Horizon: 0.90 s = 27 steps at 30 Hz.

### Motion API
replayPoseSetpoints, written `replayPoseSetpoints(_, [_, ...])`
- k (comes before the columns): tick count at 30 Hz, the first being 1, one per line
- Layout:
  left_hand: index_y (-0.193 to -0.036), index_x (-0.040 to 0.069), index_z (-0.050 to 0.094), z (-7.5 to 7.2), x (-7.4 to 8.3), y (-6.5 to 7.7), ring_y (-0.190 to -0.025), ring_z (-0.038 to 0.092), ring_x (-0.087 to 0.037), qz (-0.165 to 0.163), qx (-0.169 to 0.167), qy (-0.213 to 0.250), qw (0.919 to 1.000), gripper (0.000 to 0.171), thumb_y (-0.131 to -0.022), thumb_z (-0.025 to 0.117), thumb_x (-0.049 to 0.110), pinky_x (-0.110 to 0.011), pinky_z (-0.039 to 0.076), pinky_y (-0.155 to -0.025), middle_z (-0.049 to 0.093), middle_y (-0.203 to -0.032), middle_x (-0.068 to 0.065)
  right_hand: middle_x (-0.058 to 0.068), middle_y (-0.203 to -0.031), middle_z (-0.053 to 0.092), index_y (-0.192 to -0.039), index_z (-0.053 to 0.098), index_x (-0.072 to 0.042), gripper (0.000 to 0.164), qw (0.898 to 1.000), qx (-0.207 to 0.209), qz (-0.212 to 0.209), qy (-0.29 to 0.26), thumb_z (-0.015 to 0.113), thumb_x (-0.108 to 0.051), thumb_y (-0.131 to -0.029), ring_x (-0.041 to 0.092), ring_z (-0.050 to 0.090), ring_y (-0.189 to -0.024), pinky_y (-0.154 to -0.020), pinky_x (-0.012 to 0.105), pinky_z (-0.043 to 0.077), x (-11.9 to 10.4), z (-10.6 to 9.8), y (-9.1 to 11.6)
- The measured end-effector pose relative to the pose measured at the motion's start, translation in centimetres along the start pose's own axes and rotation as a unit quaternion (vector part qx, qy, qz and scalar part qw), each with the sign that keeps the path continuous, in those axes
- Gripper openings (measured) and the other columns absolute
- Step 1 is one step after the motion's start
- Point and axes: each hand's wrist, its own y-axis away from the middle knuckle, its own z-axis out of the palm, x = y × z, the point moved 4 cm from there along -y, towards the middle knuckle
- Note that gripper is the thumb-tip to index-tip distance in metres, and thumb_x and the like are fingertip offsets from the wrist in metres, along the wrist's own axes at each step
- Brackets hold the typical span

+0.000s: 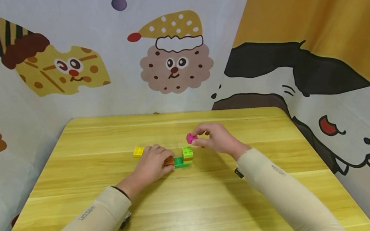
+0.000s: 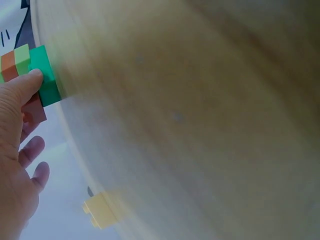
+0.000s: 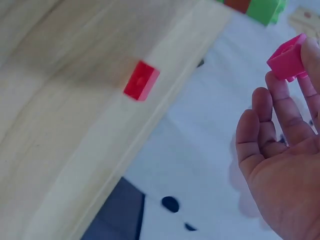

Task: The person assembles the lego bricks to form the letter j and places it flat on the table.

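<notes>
On the table, my left hand [image 1: 154, 162] grips a small building-brick assembly by its left end. Its base is a green brick [image 1: 178, 162], with an orange-brown brick [image 1: 169, 161] partly under my fingers. At its right end stands a stack topped by a lime brick [image 1: 187, 151]. In the left wrist view my thumb presses the side of the green brick [image 2: 46, 75]. My right hand [image 1: 217, 139] pinches a pink brick [image 1: 191, 138] between thumb and fingertips, above the table and apart from the stack. The right wrist view shows the pink brick's [image 3: 287, 61] hollow underside.
A yellow brick [image 1: 138, 152] lies just left of my left hand. A red brick [image 3: 141, 81] lies on the wooden table [image 1: 200, 214], mostly hidden behind my right hand in the head view. A printed cloth [image 1: 95, 101] hangs behind the table's far edge.
</notes>
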Motion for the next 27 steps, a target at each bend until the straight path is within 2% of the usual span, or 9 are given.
replayPoseSetpoints(3, [-0.121,0.018,0.076,0.1,-0.1,0.0,-0.111,0.063,-0.024,-0.001,-0.003,0.002,1.0,0.036,-0.093,0.085,0.038,-0.047,0.046,-0.097,0.078,-0.12,-0.001,-0.004,-0.114,0.079,-0.113,0.079,-0.022,0.02,0.999,-0.022,-0.026,0.009,0.083,-0.03,-0.095,0.026,0.068,-0.112,-0.1,0.055,0.056,-1.1,0.6,0.3])
replayPoseSetpoints(10, [-0.122,0.018,0.076,0.3,-0.2,0.0,-0.112,0.062,-0.023,-0.003,-0.006,0.003,1.0,0.036,-0.094,0.084,0.039,-0.046,0.046,-0.098,0.078,-0.12,0.0,-0.005,-0.117,0.077,-0.117,0.078,-0.023,0.025,0.998,-0.045,-0.024,0.027,0.084,-0.03,-0.094,0.033,0.07,-0.117,-0.096,0.044,0.058,-1.7,1.5,0.5])
replayPoseSetpoints(17, [-0.121,0.018,0.076,0.2,-0.3,0.0,-0.112,0.063,-0.023,-0.004,0.002,0.004,1.0,0.036,-0.093,0.084,0.039,-0.047,0.046,-0.098,0.078,-0.12,-0.001,-0.005,-0.121,0.077,-0.124,0.076,-0.021,0.034,0.997,-0.057,-0.028,0.04,0.084,-0.035,-0.094,0.023,0.068,-0.116,-0.098,0.043,0.059,-2.2,1.5,0.5])
replayPoseSetpoints(20, [-0.121,0.018,0.076,0.2,-0.3,0.0,-0.112,0.063,-0.024,-0.003,0.005,0.005,1.0,0.036,-0.093,0.085,0.039,-0.047,0.047,-0.098,0.078,-0.12,-0.001,-0.002,-0.128,0.075,-0.133,0.073,-0.018,0.043,0.998,-0.057,-0.007,0.009,0.08,-0.04,-0.097,0.026,0.067,-0.12,-0.1,0.045,0.058,-1.9,1.6,0.5])
replayPoseSetpoints(23, [-0.121,0.018,0.076,0.2,-0.3,0.0,-0.112,0.063,-0.024,-0.002,0.006,0.005,1.0,0.036,-0.093,0.085,0.038,-0.047,0.047,-0.099,0.078,-0.119,-0.001,0.002,-0.135,0.073,-0.141,0.068,-0.017,0.048,0.997,-0.051,0.021,-0.053,0.072,-0.044,-0.102,0.026,0.067,-0.122,-0.102,0.045,0.057,-1.4,1.7,0.7])
replayPoseSetpoints(27, [-0.122,0.018,0.076,0.3,-0.3,-0.1,-0.113,0.063,-0.024,-0.002,0.003,0.003,1.0,0.036,-0.093,0.085,0.039,-0.047,0.047,-0.099,0.078,-0.12,0.0,0.003,-0.139,0.071,-0.143,0.066,-0.02,0.045,0.986,-0.051,0.058,-0.146,0.064,-0.047,-0.107,0.023,0.068,-0.124,-0.106,0.048,0.056,-0.8,2.2,1.0])
